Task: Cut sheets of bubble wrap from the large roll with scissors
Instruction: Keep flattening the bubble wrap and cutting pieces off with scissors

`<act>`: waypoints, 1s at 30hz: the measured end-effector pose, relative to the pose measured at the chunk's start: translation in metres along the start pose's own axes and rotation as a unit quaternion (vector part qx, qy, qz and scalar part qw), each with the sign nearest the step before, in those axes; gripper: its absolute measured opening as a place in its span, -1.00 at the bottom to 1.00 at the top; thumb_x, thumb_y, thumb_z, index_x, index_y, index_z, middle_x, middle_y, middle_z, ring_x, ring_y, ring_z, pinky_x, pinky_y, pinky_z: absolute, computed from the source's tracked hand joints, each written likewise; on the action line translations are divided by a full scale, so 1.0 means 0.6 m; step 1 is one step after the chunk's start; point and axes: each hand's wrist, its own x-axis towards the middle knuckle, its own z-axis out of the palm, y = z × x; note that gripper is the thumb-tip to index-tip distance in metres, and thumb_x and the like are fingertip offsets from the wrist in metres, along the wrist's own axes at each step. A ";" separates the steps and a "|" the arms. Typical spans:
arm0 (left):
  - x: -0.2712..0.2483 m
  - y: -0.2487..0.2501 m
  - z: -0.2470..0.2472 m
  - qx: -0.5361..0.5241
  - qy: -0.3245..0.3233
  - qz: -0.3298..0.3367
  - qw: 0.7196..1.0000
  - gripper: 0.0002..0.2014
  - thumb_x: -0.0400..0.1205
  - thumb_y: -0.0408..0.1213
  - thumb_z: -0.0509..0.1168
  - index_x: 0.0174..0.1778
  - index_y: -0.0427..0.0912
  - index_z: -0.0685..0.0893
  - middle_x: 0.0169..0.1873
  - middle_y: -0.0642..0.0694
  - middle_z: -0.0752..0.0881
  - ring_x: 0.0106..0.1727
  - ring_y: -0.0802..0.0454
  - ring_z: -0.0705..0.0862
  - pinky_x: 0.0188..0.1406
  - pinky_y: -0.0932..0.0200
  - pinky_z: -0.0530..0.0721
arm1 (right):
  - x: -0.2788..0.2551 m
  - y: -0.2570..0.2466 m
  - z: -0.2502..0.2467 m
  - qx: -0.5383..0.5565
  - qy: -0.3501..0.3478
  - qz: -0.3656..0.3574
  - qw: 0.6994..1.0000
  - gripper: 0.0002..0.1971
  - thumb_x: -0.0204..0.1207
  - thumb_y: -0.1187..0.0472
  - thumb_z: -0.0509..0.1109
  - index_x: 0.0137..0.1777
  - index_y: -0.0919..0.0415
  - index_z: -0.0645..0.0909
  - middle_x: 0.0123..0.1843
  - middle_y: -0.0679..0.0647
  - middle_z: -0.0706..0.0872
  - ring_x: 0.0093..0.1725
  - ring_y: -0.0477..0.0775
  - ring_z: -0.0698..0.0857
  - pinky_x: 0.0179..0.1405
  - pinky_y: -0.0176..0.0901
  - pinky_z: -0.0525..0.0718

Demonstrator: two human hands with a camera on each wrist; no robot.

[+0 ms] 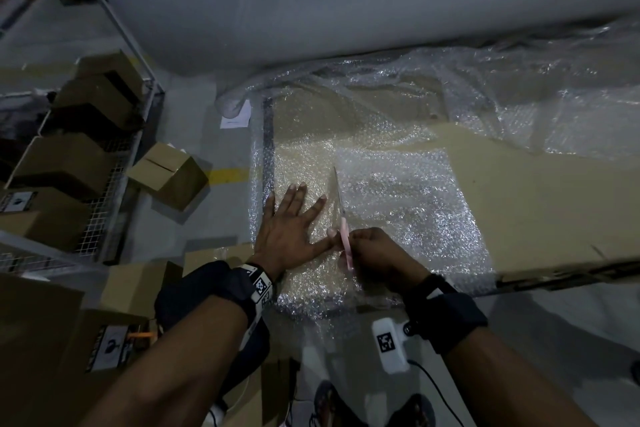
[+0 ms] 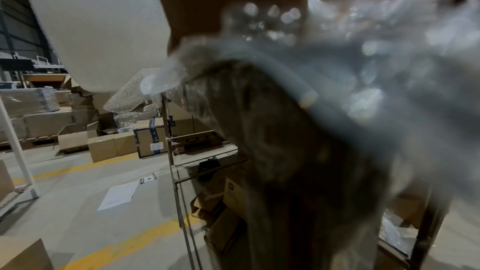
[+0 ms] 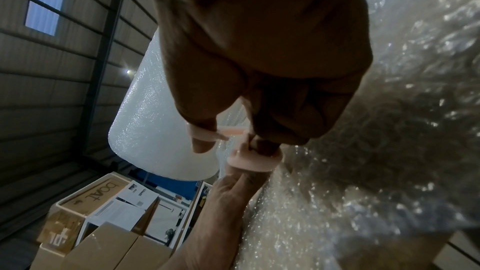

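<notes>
- Your left hand [image 1: 289, 218] lies flat, fingers spread, on the bubble wrap [image 1: 398, 198], likely pinning it taut beside the cut line.
- Your right hand [image 1: 372, 253] grips the pink-handled scissors [image 1: 343, 218], blades pointing away toward the large roll [image 1: 346, 3].
- The wrap lies unrolled over flattened cardboard [image 1: 536, 204].

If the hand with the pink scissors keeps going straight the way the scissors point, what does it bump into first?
Mostly more bubble wrap: the right hand points the scissors away from the person along the flat sheet. Beyond that, probably the crumpled wrap at the foot of the large roll, though depth is hard to judge.
</notes>
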 end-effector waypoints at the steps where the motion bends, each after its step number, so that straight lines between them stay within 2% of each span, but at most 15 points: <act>1: 0.000 0.000 0.000 -0.001 0.002 0.001 1.000 -0.04 0.58 0.68 -0.25 0.86 0.26 0.06 0.88 -0.14 -0.03 0.88 -0.13 -0.10 0.77 -0.46 -0.13 | 0.001 0.000 0.000 0.007 -0.001 0.000 1.000 -0.34 0.69 -0.14 0.49 -0.15 0.62 0.74 -0.35 0.43 0.72 -0.52 0.08 0.62 -0.45 -0.30 0.52; 4: 0.000 -0.002 0.001 0.002 0.005 0.004 1.000 -0.03 0.56 0.69 -0.29 0.86 0.26 0.06 0.87 -0.16 -0.03 0.88 -0.14 -0.12 0.77 -0.46 -0.12 | -0.001 -0.010 -0.003 0.020 -0.014 0.014 1.000 -0.34 0.65 -0.18 0.52 -0.15 0.58 0.76 -0.45 0.25 0.70 -0.58 0.05 0.58 -0.54 -0.35 0.47; 6: 0.001 -0.001 0.001 0.007 -0.001 0.004 1.000 -0.01 0.54 0.71 -0.29 0.86 0.27 0.03 0.88 -0.16 -0.05 0.88 -0.14 -0.14 0.77 -0.46 -0.13 | 0.000 -0.017 -0.006 0.013 -0.027 0.018 0.999 -0.31 0.58 -0.27 0.54 -0.15 0.52 0.77 -0.44 0.20 0.71 -0.54 0.06 0.60 -0.51 -0.31 0.53; 8: 0.001 0.000 0.000 0.005 -0.001 0.002 1.000 0.00 0.54 0.73 -0.24 0.86 0.29 0.02 0.88 -0.14 -0.06 0.88 -0.13 -0.16 0.77 -0.45 -0.15 | 0.004 -0.024 -0.005 0.032 -0.028 0.024 0.999 -0.39 0.56 -0.27 0.56 -0.20 0.40 0.76 -0.39 0.24 0.71 -0.51 0.10 0.63 -0.47 -0.24 0.60; 13: 0.002 -0.001 -0.002 0.010 -0.013 0.002 1.000 0.00 0.54 0.72 -0.21 0.86 0.28 -0.03 0.88 -0.13 -0.09 0.88 -0.12 -0.18 0.77 -0.45 -0.17 | 0.018 -0.023 -0.001 0.024 0.011 0.001 1.000 -0.44 0.59 -0.21 0.57 -0.29 0.34 0.72 -0.39 0.33 0.65 -0.53 0.09 0.60 -0.51 -0.25 0.55; 15: 0.002 -0.001 -0.004 0.012 -0.017 0.002 1.000 0.01 0.53 0.73 -0.24 0.86 0.29 -0.05 0.88 -0.14 -0.10 0.88 -0.12 -0.19 0.77 -0.45 -0.17 | 0.021 -0.021 0.000 0.035 0.023 0.003 0.999 -0.46 0.66 -0.14 0.53 -0.30 0.37 0.70 -0.39 0.35 0.61 -0.57 0.07 0.58 -0.56 -0.29 0.53; 17: 0.001 0.000 -0.006 0.011 -0.020 0.001 1.000 0.02 0.51 0.73 -0.30 0.86 0.28 -0.06 0.88 -0.14 -0.11 0.88 -0.12 -0.19 0.77 -0.45 -0.17 | 0.022 -0.021 0.000 0.052 0.022 0.008 0.998 -0.48 0.66 -0.10 0.54 -0.23 0.42 0.70 -0.37 0.37 0.60 -0.58 0.08 0.57 -0.58 -0.29 0.51; 21: 0.000 0.003 -0.008 0.003 -0.007 -0.002 1.000 0.02 0.50 0.73 -0.33 0.86 0.28 0.00 0.88 -0.13 -0.06 0.88 -0.12 -0.16 0.77 -0.44 -0.14 | 0.030 -0.025 -0.002 0.073 -0.014 0.019 0.997 -0.51 0.55 -0.10 0.63 -0.14 0.42 0.71 -0.35 0.30 0.63 -0.52 0.08 0.59 -0.49 -0.25 0.54; 24: 0.002 0.001 -0.004 0.000 0.000 -0.003 1.000 0.00 0.53 0.73 -0.22 0.86 0.30 0.03 0.88 -0.12 -0.04 0.88 -0.10 -0.15 0.78 -0.43 -0.14 | 0.050 -0.028 -0.006 0.051 -0.011 0.026 0.998 -0.34 0.48 -0.18 0.66 -0.06 0.57 0.75 -0.30 0.32 0.73 -0.42 0.14 0.65 -0.41 -0.16 0.61; 25: 0.002 0.000 -0.001 -0.002 0.004 -0.002 1.000 -0.01 0.54 0.73 -0.18 0.86 0.30 0.04 0.88 -0.12 -0.03 0.88 -0.11 -0.14 0.78 -0.43 -0.14 | 0.054 -0.031 -0.007 0.043 -0.008 0.026 0.999 -0.34 0.52 -0.17 0.63 -0.05 0.59 0.74 -0.29 0.32 0.74 -0.39 0.17 0.66 -0.39 -0.14 0.63; 27: 0.002 -0.001 0.004 -0.003 0.012 0.001 1.000 -0.03 0.55 0.72 -0.13 0.85 0.30 0.06 0.88 -0.13 0.00 0.89 -0.12 -0.12 0.78 -0.44 -0.13 | 0.064 -0.031 -0.009 -0.002 -0.006 0.021 1.000 -0.50 0.68 -0.04 0.49 -0.13 0.51 0.74 -0.28 0.27 0.74 -0.33 0.18 0.68 -0.31 -0.13 0.64; 28: 0.002 -0.002 0.006 -0.003 0.014 0.002 1.000 -0.03 0.55 0.72 -0.11 0.85 0.30 0.08 0.88 -0.13 0.01 0.89 -0.12 -0.11 0.77 -0.45 -0.11 | 0.065 -0.033 -0.010 -0.020 -0.007 0.024 0.999 -0.58 0.70 0.02 0.45 -0.16 0.43 0.74 -0.29 0.22 0.73 -0.33 0.16 0.68 -0.28 -0.12 0.64; 29: 0.002 -0.002 0.008 -0.004 0.016 0.002 1.000 -0.04 0.56 0.71 -0.10 0.85 0.30 0.09 0.88 -0.13 0.02 0.89 -0.13 -0.10 0.77 -0.45 -0.10 | 0.066 -0.033 -0.010 -0.021 -0.007 0.026 0.999 -0.58 0.63 -0.02 0.49 -0.17 0.41 0.74 -0.31 0.20 0.73 -0.34 0.16 0.67 -0.27 -0.11 0.63; 30: 0.002 -0.003 0.008 -0.004 0.020 0.003 1.000 -0.04 0.56 0.70 -0.09 0.85 0.29 0.10 0.87 -0.14 0.03 0.89 -0.13 -0.08 0.77 -0.45 -0.08 | 0.065 -0.032 -0.010 -0.012 -0.006 0.023 1.000 -0.45 0.45 -0.15 0.57 -0.15 0.46 0.75 -0.34 0.22 0.74 -0.35 0.19 0.67 -0.27 -0.07 0.61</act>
